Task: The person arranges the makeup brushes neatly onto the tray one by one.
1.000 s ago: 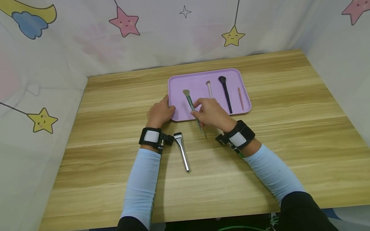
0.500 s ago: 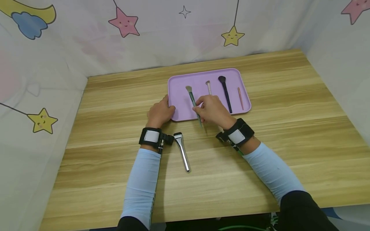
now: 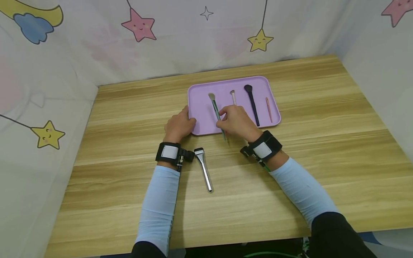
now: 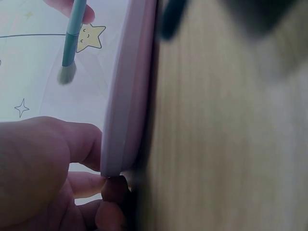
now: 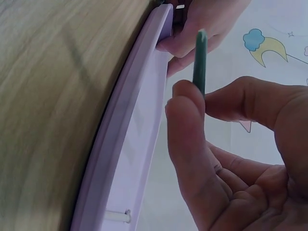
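My right hand (image 3: pixel 237 123) pinches a green-handled makeup brush (image 3: pixel 215 107) between thumb and fingertips, above the left part of the lilac tray (image 3: pixel 200 129). Its bristles point to the back; the handle's end sticks out over the tray's front rim, as the right wrist view shows the green handle (image 5: pixel 199 62) apart from the tray. My left hand (image 3: pixel 179 125) grips the tray's front left corner, thumb over the rim. Inside the tray lie a small pale-handled brush (image 3: pixel 233 96), partly hidden by my right hand, a black makeup brush (image 3: pixel 251 102) and a thin pink stick-like tool (image 3: pixel 269 109).
A silver-handled flat brush (image 3: pixel 204 172) lies on the wooden table (image 3: pixel 113 172) between my forearms, in front of the tray. A white curtain (image 3: pixel 180 43) with printed stars hangs behind the table and at both sides.
My right hand has carried the green brush slightly back and to the right over the tray. My left hand stays on the tray's corner, and the tray has not visibly moved.
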`<state>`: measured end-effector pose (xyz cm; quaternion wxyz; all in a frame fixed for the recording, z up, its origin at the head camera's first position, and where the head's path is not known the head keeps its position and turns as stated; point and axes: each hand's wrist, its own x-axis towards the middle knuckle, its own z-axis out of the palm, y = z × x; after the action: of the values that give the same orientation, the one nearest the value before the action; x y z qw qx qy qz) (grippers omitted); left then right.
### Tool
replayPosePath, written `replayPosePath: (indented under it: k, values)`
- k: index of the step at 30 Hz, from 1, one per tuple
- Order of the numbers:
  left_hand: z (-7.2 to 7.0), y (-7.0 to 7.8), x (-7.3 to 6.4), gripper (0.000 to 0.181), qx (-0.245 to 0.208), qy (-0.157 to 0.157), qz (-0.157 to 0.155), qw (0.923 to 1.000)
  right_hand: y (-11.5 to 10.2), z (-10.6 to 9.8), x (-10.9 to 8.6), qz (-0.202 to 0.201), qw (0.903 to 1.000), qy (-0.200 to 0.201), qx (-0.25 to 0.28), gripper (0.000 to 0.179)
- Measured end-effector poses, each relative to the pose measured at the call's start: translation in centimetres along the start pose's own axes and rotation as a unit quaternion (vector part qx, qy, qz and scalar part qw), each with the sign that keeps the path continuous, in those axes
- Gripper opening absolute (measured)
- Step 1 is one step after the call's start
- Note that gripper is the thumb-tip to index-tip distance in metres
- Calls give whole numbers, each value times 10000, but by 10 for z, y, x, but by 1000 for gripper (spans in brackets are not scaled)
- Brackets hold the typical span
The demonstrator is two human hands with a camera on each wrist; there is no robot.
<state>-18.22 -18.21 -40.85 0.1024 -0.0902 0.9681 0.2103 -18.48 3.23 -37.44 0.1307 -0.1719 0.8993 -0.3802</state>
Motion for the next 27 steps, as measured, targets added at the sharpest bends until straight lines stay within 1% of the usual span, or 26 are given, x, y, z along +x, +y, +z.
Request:
replayPosePath:
  k: [14, 27]
  values:
    - [0, -1, 0, 69, 10, 3, 5, 10000, 7, 3, 14, 8, 9999, 90, 111, 37]
    - [-3, 3, -4, 68, -17, 24, 0, 10000, 13, 6, 21, 286, 9992, 77, 257, 37]
